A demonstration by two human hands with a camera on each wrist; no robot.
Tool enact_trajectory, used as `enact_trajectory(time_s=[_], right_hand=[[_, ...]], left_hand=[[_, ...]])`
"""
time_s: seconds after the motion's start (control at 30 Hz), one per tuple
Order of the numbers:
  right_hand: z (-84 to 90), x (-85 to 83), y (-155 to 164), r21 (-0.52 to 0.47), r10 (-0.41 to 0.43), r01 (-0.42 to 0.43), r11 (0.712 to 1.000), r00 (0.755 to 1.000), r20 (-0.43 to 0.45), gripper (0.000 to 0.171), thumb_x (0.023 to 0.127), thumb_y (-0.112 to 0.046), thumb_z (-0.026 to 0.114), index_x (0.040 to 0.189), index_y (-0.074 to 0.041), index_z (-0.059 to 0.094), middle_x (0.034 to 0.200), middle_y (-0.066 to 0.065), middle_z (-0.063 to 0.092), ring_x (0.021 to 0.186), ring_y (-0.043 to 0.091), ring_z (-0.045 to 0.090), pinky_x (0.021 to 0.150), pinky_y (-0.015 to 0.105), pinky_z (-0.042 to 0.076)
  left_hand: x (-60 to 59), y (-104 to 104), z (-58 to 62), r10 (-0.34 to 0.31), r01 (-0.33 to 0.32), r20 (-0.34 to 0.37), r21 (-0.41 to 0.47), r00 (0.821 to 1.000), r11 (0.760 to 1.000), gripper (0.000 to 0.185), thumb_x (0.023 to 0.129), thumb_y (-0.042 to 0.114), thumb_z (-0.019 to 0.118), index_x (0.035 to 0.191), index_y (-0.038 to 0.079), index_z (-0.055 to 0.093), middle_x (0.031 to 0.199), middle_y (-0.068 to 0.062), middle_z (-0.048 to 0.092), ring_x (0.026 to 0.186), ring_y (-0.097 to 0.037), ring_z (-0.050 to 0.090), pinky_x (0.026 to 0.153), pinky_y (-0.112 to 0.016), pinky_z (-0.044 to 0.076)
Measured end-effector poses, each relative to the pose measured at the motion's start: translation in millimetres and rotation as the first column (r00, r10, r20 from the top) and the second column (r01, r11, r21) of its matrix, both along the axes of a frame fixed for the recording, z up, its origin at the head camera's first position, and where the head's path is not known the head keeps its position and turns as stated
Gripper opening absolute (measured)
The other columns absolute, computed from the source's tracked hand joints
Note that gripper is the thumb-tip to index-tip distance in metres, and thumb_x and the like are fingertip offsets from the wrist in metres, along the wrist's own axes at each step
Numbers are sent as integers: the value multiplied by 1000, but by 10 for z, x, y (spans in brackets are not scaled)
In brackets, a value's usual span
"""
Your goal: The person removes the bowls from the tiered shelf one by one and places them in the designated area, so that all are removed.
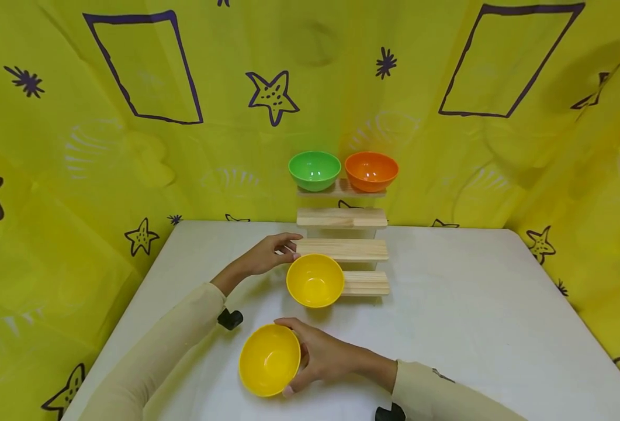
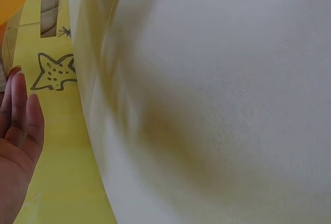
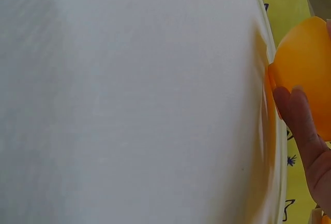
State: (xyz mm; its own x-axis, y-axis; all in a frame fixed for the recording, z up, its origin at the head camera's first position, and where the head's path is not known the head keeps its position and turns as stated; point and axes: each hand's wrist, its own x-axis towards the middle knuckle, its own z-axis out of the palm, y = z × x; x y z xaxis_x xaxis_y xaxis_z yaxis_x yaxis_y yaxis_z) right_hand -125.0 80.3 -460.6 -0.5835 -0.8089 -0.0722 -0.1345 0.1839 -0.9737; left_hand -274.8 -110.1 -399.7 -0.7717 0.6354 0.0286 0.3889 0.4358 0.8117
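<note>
My right hand (image 1: 328, 354) grips a yellow bowl (image 1: 269, 362) over the front of the table, thumb and fingers around its right side. The right wrist view shows its fingers (image 3: 302, 118) against the yellow wall. A second yellow bowl (image 1: 315, 282) sits at the left end of the lowest step of a wooden stepped stand (image 1: 364, 282). Beside that bowl is my left hand (image 1: 267, 252), its fingertips close to the rim and the step above. In the left wrist view its fingers are relaxed and hold nothing.
On the top step stand a green bowl (image 1: 315, 171) at the left and an orange bowl (image 1: 371, 171) at the right. A white-covered table (image 1: 473, 304) lies beneath everything. Yellow patterned cloth (image 1: 225, 146) hangs behind and along both sides.
</note>
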Motion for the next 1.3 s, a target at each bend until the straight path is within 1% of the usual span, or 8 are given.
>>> enact_trajectory(time_s=[0.17,0.43,0.63,0.87,0.97,1.1,1.17,1.3], right_hand=[[13,1,-99,60,-11,16,998,997,-79,100,70,-31,85,147,-20,22,138,-8,39,115,7,49,94,23,43],[66,-2,-141,172,-24,61,983,978,-208,100,66,-36,87,145,-21,27,132,-11,45,117,3,45,104,29,35],[73,4,-139,186,-30,70,980,977,-212,101,65,-35,87,145,-22,26,132,-11,45,118,3,45,106,30,33],[87,-5,-89,167,-21,54,985,981,-193,103,67,-33,86,147,-15,24,138,-8,42,122,5,43,108,34,31],[79,-1,-43,141,-24,45,989,989,-145,99,69,-29,86,146,-18,26,141,-5,40,108,7,55,99,30,41],[69,13,47,99,-19,24,995,999,-49,90,72,-21,84,144,-24,30,143,-3,36,78,11,65,75,26,53],[75,25,98,90,-22,24,996,999,-29,88,73,-20,83,143,-25,31,143,-3,36,74,12,67,69,26,54],[102,42,213,95,-35,41,995,997,-63,85,74,-25,82,143,-22,33,143,-1,38,73,11,67,67,24,53]], left_hand=[[74,2,92,-11,11,-12,10,1000,1000,47,93,13,60,135,-4,46,117,-20,58,104,-30,58,88,-39,48],[74,3,87,0,0,12,-3,1000,1000,49,93,15,61,137,-1,45,117,-19,58,105,-30,57,88,-38,48],[68,-6,84,3,-3,6,0,1000,1000,49,93,15,61,137,0,45,117,-19,58,105,-31,57,88,-38,48],[64,4,65,5,-5,6,-4,1000,1000,49,93,15,61,137,1,46,116,-17,58,104,-28,57,89,-38,48],[72,4,67,4,-4,6,-6,1000,1000,48,93,15,62,137,1,46,115,-18,58,104,-28,57,89,-38,48],[79,2,74,3,-3,8,-6,1000,1000,48,93,14,62,136,0,46,115,-18,58,104,-29,57,89,-38,48],[77,0,74,3,-3,9,-6,1000,1000,48,93,14,62,136,1,46,115,-18,58,104,-29,57,89,-38,48],[68,-1,73,1,-1,3,-3,1000,1000,48,93,14,61,136,0,46,115,-18,58,104,-29,57,88,-37,48]])
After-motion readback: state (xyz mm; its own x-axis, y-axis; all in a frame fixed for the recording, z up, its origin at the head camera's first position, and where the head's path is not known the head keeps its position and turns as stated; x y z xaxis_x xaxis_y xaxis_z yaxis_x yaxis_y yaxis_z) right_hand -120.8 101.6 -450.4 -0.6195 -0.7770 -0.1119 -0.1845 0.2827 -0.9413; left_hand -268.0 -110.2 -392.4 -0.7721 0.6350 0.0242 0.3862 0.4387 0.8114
